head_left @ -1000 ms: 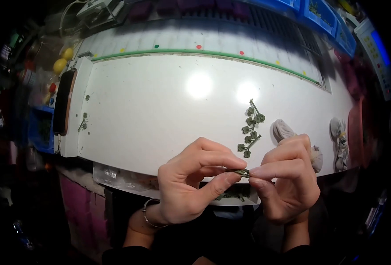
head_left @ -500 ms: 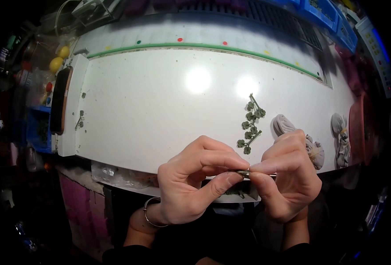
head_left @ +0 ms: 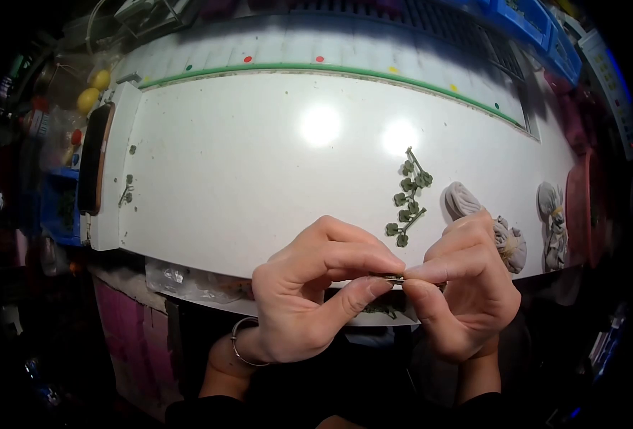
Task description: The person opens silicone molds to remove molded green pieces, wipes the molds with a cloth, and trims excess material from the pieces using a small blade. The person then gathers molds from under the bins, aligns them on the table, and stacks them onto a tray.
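Observation:
My left hand [head_left: 316,286] and my right hand [head_left: 467,286] meet at the table's near edge, thumb and forefinger of each pinched together. Between the fingertips is a small, thin dark green piece [head_left: 395,279], mostly hidden by the fingers. Just beyond the hands, a string of dark green clover-shaped pieces on short stems [head_left: 406,204] lies on the white table [head_left: 259,164]. Below the pinched fingers, more dark green bits [head_left: 382,310] show in a pale tray or drawer, partly covered by my hands.
Grey cloth bundles [head_left: 463,200] lie beside my right hand, with another tied bundle [head_left: 551,222] farther right near a reddish basin [head_left: 585,207]. A phone [head_left: 97,159] leans at the left edge. Across the back, a belt with coloured dots [head_left: 319,59] runs behind a green strip [head_left: 259,69].
The coloured dots on the back belt have shifted left. My hands stay almost in place, while the thin piece between the fingertips shows at a slightly different angle.

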Tool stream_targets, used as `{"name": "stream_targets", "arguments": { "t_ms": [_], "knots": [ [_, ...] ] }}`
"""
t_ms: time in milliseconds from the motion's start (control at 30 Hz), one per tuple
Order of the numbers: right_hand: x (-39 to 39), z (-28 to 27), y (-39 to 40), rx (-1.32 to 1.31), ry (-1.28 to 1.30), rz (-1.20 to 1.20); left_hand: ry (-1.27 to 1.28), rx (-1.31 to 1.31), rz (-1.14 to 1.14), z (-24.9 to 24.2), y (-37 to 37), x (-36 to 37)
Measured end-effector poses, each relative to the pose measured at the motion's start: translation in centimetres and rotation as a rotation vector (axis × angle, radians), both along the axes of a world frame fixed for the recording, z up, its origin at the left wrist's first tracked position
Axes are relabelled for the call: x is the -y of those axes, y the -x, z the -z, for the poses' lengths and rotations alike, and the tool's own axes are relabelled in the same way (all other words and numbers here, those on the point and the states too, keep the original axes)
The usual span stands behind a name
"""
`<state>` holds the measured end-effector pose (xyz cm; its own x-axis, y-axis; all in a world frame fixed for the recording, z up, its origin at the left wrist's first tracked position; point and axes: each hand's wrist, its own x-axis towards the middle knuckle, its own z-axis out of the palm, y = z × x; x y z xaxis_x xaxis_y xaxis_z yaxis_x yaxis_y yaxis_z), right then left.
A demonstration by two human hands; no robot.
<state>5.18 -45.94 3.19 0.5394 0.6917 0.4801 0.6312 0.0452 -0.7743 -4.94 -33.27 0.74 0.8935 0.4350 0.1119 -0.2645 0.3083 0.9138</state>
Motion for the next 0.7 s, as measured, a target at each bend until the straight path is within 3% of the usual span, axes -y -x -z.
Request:
{"name": "stream_targets", "arguments": {
  "t_ms": [700],
  "knots": [
    [0.12,0.33,0.17,-0.048,0.017,0.010,-0.110,-0.044,0.022,0.18,0.37,-0.56]
  ]
}}
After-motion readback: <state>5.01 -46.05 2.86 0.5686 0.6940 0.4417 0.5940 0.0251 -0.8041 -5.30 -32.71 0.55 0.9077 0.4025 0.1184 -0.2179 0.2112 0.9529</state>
